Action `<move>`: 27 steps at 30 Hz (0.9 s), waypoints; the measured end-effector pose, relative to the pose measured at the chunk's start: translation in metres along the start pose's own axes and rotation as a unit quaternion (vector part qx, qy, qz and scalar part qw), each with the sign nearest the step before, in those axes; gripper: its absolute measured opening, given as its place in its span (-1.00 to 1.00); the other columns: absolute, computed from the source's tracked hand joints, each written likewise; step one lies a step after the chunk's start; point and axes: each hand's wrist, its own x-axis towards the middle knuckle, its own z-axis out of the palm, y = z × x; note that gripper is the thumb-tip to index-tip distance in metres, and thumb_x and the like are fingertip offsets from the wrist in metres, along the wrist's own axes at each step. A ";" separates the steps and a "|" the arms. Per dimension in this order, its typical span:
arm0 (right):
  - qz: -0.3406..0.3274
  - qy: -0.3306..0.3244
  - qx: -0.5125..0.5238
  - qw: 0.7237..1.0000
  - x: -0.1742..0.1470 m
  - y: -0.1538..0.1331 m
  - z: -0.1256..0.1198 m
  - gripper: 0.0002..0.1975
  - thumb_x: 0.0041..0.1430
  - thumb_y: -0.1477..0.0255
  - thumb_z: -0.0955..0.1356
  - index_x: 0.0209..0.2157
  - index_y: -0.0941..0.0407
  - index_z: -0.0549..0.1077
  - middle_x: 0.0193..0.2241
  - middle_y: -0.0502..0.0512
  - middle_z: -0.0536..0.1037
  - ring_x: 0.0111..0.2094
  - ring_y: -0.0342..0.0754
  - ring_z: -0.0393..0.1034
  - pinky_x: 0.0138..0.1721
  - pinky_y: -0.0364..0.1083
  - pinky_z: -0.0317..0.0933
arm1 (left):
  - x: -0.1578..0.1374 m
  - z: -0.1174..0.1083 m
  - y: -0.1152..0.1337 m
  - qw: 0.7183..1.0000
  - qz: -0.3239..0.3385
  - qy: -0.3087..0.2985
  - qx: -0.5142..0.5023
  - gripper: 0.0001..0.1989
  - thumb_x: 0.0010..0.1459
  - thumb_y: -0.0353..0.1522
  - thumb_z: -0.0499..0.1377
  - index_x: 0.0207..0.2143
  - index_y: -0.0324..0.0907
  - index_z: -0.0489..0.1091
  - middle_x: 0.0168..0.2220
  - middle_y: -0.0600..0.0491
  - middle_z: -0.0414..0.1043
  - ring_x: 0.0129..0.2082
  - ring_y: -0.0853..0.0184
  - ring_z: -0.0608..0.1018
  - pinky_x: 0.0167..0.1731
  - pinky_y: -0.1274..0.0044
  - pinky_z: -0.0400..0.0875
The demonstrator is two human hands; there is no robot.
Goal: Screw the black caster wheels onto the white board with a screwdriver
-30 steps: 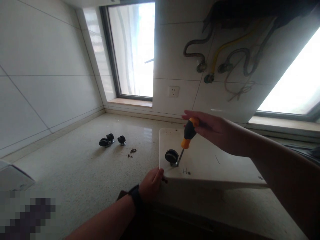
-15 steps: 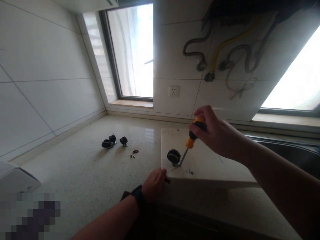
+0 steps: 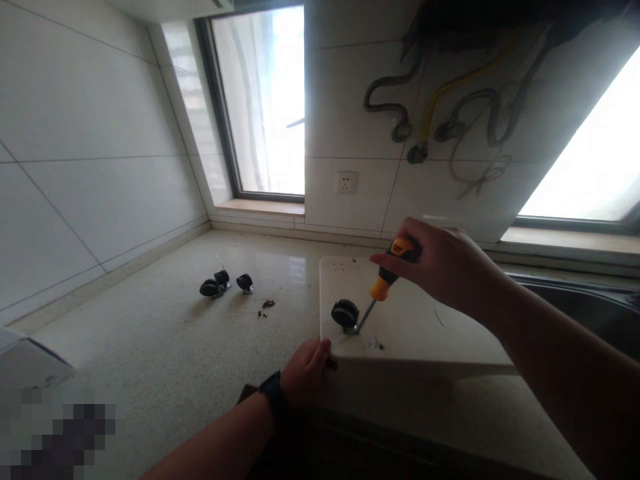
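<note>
My right hand [image 3: 425, 257] is closed around the yellow and black handle of a screwdriver [image 3: 381, 285]. Its shaft slants down to the left, and the tip meets the metal plate of a black caster wheel [image 3: 345, 313]. That caster stands near the left front corner of a white board [image 3: 410, 333]. My left hand [image 3: 306, 367] grips the board's left front corner, thumb on top and the other fingers partly hidden beneath. Several small holes show in the board's far left corner. A dark mark and a small dark spot lie just in front of the caster.
Three loose black casters [image 3: 210, 287] lie on the speckled countertop [image 3: 240, 360] to the left. Beside them is a little pile of screws [image 3: 267, 305]. A sink [image 3: 580, 313] is at the right. Hoses [image 3: 430, 107] hang on the tiled wall, near a socket [image 3: 346, 183].
My right hand has turned on the screwdriver handle, its fingers loosened and shifted slightly right. The screwdriver tip stays at the caster plate. My left hand still holds the corner.
</note>
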 end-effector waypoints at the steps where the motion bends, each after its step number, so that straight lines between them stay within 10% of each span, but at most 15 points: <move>1: -0.005 -0.006 -0.007 1.000 -0.002 -0.003 0.001 -0.47 0.19 -0.18 0.35 -0.32 0.03 0.34 -0.46 0.06 0.52 -0.46 0.01 0.34 -0.43 0.01 0.11 | 0.000 0.000 0.001 1.000 -0.001 0.001 0.001 -0.23 0.36 0.22 -0.27 -0.33 -0.17 0.41 -0.32 -0.09 0.56 -0.29 0.17 0.56 -0.17 0.37 0.43; 10: -0.096 -0.152 0.181 0.967 -0.002 0.020 -0.001 -0.57 0.41 0.28 0.23 0.26 -0.04 0.25 0.17 0.19 0.50 0.00 0.08 0.50 -0.03 0.07 0.35 | 0.000 0.000 0.001 1.000 -0.002 -0.003 -0.007 -0.26 0.37 0.22 -0.26 -0.38 -0.15 0.38 -0.34 -0.09 0.57 -0.31 0.18 0.56 -0.19 0.38 0.41; 19: -0.038 -0.005 -0.074 0.997 -0.004 0.006 0.005 -0.46 0.32 -0.13 0.23 -0.18 0.08 0.45 -0.51 0.08 0.51 -0.53 0.04 0.36 -0.46 0.02 0.10 | 0.001 0.000 -0.001 1.000 -0.001 -0.003 -0.012 -0.24 0.35 0.23 -0.25 -0.38 -0.16 0.40 -0.36 -0.09 0.56 -0.33 0.18 0.56 -0.21 0.37 0.41; 27: -0.158 -0.154 0.180 0.959 0.004 0.027 -0.003 -0.42 0.41 0.29 0.26 0.41 -0.10 0.17 0.24 0.13 0.47 0.11 0.05 0.49 0.07 0.08 0.37 | 0.002 0.000 -0.004 1.000 -0.002 -0.007 -0.020 -0.22 0.33 0.26 -0.26 -0.38 -0.16 0.39 -0.35 -0.10 0.58 -0.34 0.18 0.58 -0.25 0.38 0.42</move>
